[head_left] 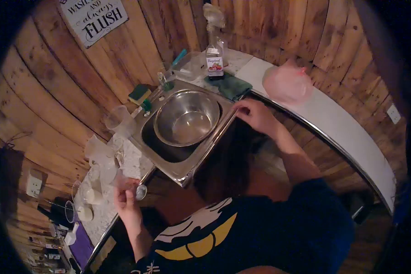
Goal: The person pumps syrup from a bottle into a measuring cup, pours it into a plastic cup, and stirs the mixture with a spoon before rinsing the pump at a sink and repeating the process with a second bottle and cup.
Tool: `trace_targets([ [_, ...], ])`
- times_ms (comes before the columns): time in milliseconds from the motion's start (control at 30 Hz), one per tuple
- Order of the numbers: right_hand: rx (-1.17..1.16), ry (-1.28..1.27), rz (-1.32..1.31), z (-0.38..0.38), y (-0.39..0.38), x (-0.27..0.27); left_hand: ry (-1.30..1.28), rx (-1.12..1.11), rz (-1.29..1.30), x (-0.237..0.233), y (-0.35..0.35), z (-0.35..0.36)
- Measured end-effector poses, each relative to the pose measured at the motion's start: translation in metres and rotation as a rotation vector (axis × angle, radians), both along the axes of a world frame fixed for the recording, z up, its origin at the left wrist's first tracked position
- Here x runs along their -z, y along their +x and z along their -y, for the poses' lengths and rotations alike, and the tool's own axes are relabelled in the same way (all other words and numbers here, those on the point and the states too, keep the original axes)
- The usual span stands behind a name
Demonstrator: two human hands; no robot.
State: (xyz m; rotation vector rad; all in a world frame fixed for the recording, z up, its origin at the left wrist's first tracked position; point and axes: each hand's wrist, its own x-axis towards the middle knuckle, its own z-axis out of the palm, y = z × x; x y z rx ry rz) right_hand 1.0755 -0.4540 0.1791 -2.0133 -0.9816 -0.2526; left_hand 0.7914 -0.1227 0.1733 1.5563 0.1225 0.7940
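While the right hand [255, 118] rests its fingertips at the near right rim of the sink [181, 176], right of centre in the frame, the left hand [129, 208] is at lower left, fingers curled closed around a small shiny thing [141, 192]. Whether the right fingers pinch the rim or only lie on it, I cannot tell. The small thing is too blurred to name; it looks light and smooth, likely best held between thumb and fingertips. Well apart from the left hand, a metal bowl [187, 122] sits inside the sink, near the middle of the frame. It should be stiff, fairly light for its width and slippery if wet, so the rim on two opposite sides seems the surest hold. Beside the sink are a sponge [139, 94] at its upper left and a dark cloth [230, 86] at its upper right.
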Motion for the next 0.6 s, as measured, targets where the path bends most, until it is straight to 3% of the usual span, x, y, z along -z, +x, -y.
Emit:
trace_targets([
  [100, 0.070, -0.051, -0.020, 0.002, 0.032, 0.021, 0.021, 0.074, -0.019, 0.009, 0.033, -0.006],
  [233, 0.190, -0.135, -0.084, 0.008, 0.030, -0.010, -0.006, 0.171, -0.108, 0.009, 0.085, 0.003],
  [433, 0.311, -0.424, 0.078, 0.040, 0.084, -0.069, 0.028, 0.414, -0.037, -0.014, 0.180, 0.042],
  [600, 0.144, -0.544, 0.136, 0.078, 0.190, -0.108, 0.045, 0.489, -0.023, -0.025, 0.267, 0.092],
])
